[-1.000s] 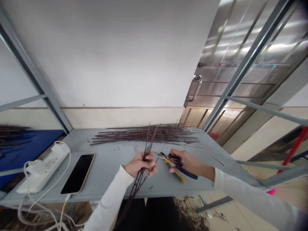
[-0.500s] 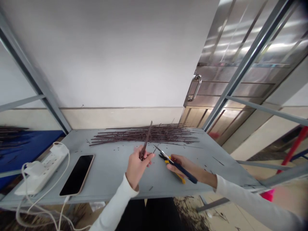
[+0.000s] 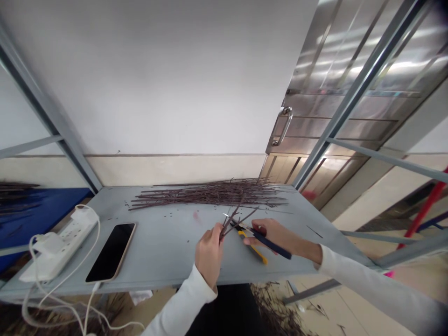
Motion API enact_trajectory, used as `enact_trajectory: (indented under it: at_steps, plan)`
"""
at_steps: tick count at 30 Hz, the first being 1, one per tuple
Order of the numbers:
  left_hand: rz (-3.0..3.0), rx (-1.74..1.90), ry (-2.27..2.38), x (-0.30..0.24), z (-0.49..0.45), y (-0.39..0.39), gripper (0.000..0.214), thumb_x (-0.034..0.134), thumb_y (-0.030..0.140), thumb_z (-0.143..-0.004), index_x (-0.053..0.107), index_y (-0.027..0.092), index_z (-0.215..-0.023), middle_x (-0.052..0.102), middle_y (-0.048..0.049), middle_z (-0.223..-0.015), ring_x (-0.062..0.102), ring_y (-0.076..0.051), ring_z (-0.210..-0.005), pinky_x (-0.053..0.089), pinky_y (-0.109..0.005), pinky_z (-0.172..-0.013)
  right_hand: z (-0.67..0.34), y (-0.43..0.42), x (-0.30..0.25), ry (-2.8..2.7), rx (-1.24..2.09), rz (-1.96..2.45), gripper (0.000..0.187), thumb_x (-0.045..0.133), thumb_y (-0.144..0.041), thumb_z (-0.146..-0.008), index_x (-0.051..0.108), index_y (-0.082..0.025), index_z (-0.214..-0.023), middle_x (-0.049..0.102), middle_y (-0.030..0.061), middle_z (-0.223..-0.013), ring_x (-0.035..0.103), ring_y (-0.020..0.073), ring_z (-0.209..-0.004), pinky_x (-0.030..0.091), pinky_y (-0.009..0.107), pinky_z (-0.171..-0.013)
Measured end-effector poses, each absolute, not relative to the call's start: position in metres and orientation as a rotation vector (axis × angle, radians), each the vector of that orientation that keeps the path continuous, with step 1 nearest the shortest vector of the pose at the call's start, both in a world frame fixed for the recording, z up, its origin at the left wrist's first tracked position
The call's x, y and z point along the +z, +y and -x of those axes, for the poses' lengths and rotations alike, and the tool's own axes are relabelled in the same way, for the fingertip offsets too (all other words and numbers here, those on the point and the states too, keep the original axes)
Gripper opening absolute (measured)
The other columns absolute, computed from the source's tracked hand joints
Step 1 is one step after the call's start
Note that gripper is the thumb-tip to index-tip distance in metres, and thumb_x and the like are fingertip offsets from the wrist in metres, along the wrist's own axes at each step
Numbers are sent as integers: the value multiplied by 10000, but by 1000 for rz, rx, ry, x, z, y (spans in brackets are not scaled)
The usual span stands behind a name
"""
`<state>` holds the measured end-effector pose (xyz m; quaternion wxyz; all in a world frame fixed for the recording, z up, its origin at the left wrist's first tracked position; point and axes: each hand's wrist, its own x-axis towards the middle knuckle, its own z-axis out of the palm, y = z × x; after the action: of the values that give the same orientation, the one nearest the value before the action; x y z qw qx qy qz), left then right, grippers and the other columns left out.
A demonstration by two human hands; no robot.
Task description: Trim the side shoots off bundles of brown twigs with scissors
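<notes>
Over the front half of the grey table (image 3: pixel 161 254), your left hand (image 3: pixel 209 256) holds a small bunch of dark twigs (image 3: pixel 227 226); its grip is closed around their lower part, and the upper ends spread away from you and to the right. Your right hand (image 3: pixel 276 235) has its grip around the dark handles of the scissors (image 3: pixel 273 244), and the blades point to the left, towards the bunch. In this view the blades and the twigs overlap, but I cannot tell if they touch, nor how wide the blades stand. Partly under your right hand there is a tool with yellow handles (image 3: pixel 259 255), which lies aslant on the table; whether your fingers touch it, I cannot see. Behind both hands, a long pile of twigs (image 3: pixel 206 193) lies crosswise along the far edge, near the wall (image 3: pixel 175 84), with small dark bits scattered before it. On your left side a phone (image 3: pixel 111 252) lies with its dark screen upward, and beside it is a white power strip (image 3: pixel 68 245) with plugs in it. Below the table, more twigs (image 3: pixel 278 308) lie on the floor.
</notes>
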<state>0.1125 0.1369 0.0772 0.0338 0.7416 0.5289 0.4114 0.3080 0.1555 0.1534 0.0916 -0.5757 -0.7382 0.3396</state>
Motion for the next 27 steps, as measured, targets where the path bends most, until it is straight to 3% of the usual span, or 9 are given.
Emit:
enact_trajectory:
  at_steps: [9,14,17,20,27]
  plan:
    - [-2364,1165,1422,72,-120,124,313,423,6,-759,556,187,-977,696,-75,-823,657,-214,-708,519,-300,-606,-318,156,138,-2315,979,1511,344,542,-543,-753,480,-205,-744,537,-10,-662,483,135,-594,370,257,-534]
    - [-1893,1208,1423,81,-115,135,106,470,137,-797,506,218,-739,621,0,-612,626,-178,-579,474,-270,-561,-318,158,134,-2328,778,1717,432,562,-575,-703,367,-211,-577,406,-46,-543,385,107,-528,278,242,-487]
    - [-1454,1214,1207,92,-105,149,250,559,256,-767,363,226,-615,559,43,-552,569,-124,-458,432,-225,-463,-328,155,128,-2324,783,1676,421,571,-564,-695,345,-220,-612,392,-57,-556,378,109,-536,265,236,-491]
    - [-1197,1218,1031,102,-93,161,340,650,302,-694,334,217,-604,617,12,-620,561,-102,-439,409,-205,-417,-357,157,113,-2319,822,1662,362,570,-532,-704,380,-225,-674,457,-51,-590,415,121,-549,294,235,-502]
    - [-1184,1134,906,104,-89,164,358,699,322,-678,368,202,-615,624,6,-588,589,-115,-451,409,-201,-403,-455,188,67,-2049,311,2066,289,585,-455,-655,416,-226,-611,562,14,-579,492,168,-549,362,278,-542]
